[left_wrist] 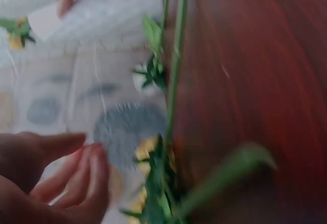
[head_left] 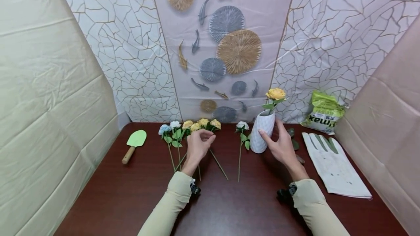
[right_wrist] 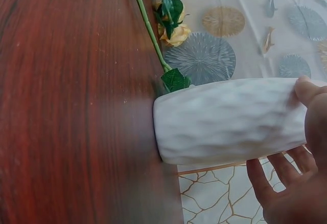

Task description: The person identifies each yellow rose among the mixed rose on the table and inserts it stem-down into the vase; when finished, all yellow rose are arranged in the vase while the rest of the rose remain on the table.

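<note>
Right hand: I see it grasping the white vase
Left hand: relaxed, empty, near the yellow roses
Vase: one yellow rose inside

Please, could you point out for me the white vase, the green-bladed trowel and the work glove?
White vase point(right_wrist: 230, 121): right wrist view, middle of its dimpled side.
Green-bladed trowel point(head_left: 135, 142): head view, lower blade, near the wooden handle.
Work glove point(head_left: 334, 166): head view, middle of its white part.
</note>
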### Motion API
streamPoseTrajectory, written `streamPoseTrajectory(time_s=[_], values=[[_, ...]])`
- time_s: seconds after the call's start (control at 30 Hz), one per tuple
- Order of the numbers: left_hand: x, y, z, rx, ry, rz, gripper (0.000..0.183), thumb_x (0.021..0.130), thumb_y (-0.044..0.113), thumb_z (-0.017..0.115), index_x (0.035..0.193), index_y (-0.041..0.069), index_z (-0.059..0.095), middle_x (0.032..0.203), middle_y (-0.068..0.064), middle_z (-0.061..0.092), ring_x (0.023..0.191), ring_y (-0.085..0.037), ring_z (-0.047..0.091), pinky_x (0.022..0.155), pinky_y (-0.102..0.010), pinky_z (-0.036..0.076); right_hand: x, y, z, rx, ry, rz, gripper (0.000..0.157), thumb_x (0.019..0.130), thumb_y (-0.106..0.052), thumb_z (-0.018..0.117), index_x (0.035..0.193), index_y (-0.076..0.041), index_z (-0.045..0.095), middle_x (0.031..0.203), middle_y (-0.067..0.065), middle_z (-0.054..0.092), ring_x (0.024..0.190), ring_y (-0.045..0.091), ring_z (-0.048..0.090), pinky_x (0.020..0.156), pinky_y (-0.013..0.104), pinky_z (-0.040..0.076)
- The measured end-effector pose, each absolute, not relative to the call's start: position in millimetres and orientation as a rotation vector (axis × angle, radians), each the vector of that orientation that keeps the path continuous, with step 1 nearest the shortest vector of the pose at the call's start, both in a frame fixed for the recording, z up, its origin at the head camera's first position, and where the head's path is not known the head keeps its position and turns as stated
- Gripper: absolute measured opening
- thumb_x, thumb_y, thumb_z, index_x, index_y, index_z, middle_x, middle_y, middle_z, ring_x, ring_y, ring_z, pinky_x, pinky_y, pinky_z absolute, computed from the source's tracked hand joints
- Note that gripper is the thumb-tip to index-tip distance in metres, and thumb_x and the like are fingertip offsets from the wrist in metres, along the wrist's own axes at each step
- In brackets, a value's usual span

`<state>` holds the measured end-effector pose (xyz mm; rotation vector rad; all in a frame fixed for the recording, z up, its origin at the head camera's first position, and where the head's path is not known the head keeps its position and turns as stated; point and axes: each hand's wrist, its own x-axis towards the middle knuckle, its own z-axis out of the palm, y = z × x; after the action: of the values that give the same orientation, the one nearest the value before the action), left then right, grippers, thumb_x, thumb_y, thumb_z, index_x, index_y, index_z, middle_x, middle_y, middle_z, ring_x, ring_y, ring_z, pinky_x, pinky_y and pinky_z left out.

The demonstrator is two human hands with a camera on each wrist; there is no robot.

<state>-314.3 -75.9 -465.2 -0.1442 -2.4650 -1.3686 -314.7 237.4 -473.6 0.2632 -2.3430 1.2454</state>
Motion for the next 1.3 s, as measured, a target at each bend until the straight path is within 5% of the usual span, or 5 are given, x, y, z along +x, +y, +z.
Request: streamPoseTrajectory(time_s=[0.23,0.47,0.77,1.3], values=[[-310.6,-87.1,-472.6,-0.030,-2.791,-1.291,0.015,0.090,0.027,0.078,0.082,0.014,0.077,0.068,-0.001,0.075,0.065,-0.020,0.074,0.054,-0.028,0.055,-313.9,240.8,-475.2,0.246,-2.353,1.240,0.080,0.093,-0.048,0.070,0.158,-0.025,0.029,0.157,0.009,0.041,0.144,0.032,0.041,0.114,0.059,0.036],[-309.5,-85.4,-476.5,0.069,-2.959,-1.422,0.023,0.089,0.028,0.079,0.080,0.006,0.078,0.063,-0.006,0.073,0.060,-0.020,0.074,0.060,-0.032,0.062,-313.6,239.3,-475.4,0.229,-2.363,1.237,0.082,0.093,-0.048,0.069,0.159,-0.026,0.027,0.159,0.008,0.039,0.146,0.032,0.038,0.115,0.059,0.035],[-312.5,-83.3,-479.8,0.115,-2.893,-1.713,0.013,0.087,0.013,0.080,0.091,0.002,0.076,0.066,-0.009,0.074,0.058,-0.020,0.074,0.062,-0.034,0.063,-313.0,237.2,-474.0,0.233,-2.368,1.250,0.081,0.093,-0.048,0.069,0.159,-0.026,0.027,0.159,0.008,0.039,0.146,0.032,0.038,0.115,0.059,0.035],[-308.0,-80.5,-475.1,-0.182,-2.646,-1.813,0.029,0.091,0.012,0.075,0.114,-0.002,0.064,0.081,-0.009,0.077,0.071,-0.028,0.076,0.070,-0.044,0.063,-314.3,237.5,-473.7,0.270,-2.344,1.250,0.081,0.093,-0.047,0.070,0.159,-0.027,0.027,0.159,0.008,0.040,0.145,0.031,0.040,0.114,0.058,0.036]])
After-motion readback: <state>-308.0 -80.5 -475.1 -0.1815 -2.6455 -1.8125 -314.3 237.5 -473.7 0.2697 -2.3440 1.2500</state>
